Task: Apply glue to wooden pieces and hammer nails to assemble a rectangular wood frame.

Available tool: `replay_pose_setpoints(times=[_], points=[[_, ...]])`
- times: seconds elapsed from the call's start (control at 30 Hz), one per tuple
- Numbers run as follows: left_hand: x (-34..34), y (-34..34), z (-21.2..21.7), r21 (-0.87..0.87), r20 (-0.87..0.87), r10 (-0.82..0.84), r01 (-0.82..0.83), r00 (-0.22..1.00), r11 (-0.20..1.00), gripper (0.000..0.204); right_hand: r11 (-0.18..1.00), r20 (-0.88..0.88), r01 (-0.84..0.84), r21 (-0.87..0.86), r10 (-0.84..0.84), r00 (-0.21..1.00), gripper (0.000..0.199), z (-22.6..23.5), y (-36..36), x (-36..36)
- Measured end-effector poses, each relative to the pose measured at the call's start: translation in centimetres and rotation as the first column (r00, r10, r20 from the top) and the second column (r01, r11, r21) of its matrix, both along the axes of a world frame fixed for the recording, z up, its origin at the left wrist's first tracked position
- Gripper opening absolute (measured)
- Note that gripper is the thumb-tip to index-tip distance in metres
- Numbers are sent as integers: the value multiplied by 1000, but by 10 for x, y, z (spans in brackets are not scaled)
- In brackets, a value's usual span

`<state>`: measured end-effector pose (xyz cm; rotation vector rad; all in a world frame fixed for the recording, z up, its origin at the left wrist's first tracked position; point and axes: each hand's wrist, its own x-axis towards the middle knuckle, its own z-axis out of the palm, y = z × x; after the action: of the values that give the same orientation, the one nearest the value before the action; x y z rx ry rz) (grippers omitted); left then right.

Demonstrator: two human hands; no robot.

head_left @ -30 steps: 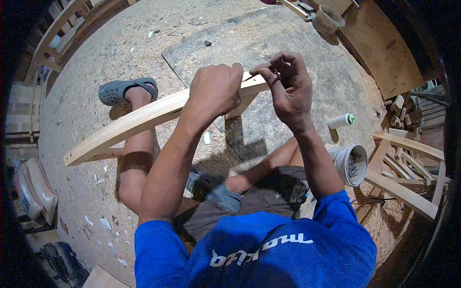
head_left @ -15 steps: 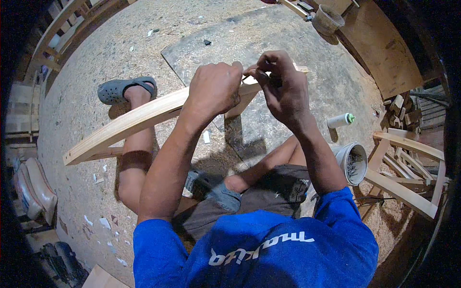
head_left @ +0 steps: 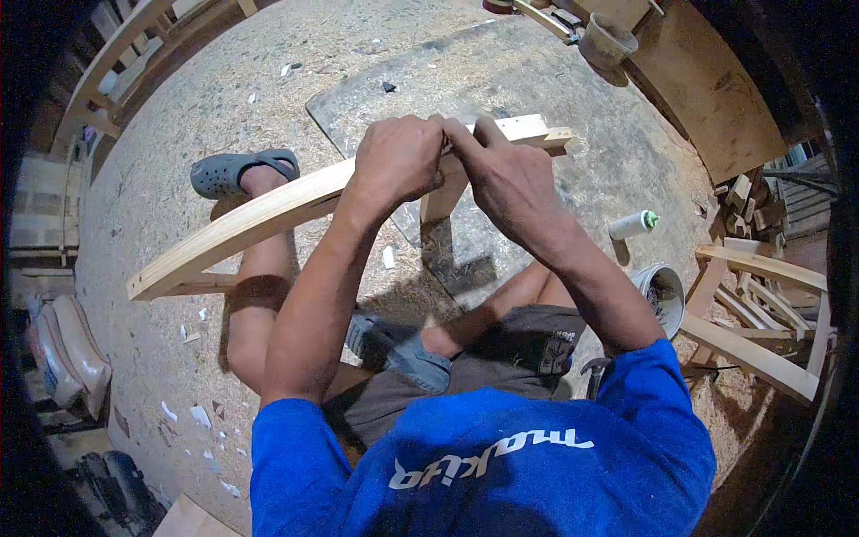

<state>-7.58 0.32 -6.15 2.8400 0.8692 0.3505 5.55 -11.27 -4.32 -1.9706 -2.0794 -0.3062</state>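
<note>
One curved rail [head_left: 268, 208], two-handed

The left hand [head_left: 394, 161] clasps the rail; the right hand [head_left: 514, 183] bends beside it, its hold impossible to tell. A firm left grip should prevent wobble. The rail sits above the shaving-strewn floor [head_left: 215, 116].

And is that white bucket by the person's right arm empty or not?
Not empty: dark contents show inside the white bucket. How full, I cannot tell: the right forearm hides part of it.
</note>
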Motion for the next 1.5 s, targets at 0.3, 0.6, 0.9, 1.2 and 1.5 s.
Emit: replay_pose_setpoints(times=[0.3, 0.6, 0.9, 1.2, 1.5], points=[[0, 6, -9, 11, 2, -44, 44, 999, 999, 39, 986, -196, -166, -16, 160, 968, 32, 27, -4, 43], [3, 7, -10, -13, -15, -18, 18, 1000, 1000, 38, 952, 246, -296, -76, 305, 920, 8, 43, 14, 49], [2, 4, -7, -10, 14, -14, 14, 1000, 1000, 34, 872, 286, -487, -54, 481, 829, 16, 51, 37, 51], [3, 4, -7, -70, -17, 29, -30, 999, 997, 28, 856, 213, -403, -323, 481, 851, 21, 53, 51, 36], [1, 11, -12, -53, 38, 16, -14, 999, 999, 33, 923, 27, -167, -346, 188, 982, 49, 57, 31, 6]])
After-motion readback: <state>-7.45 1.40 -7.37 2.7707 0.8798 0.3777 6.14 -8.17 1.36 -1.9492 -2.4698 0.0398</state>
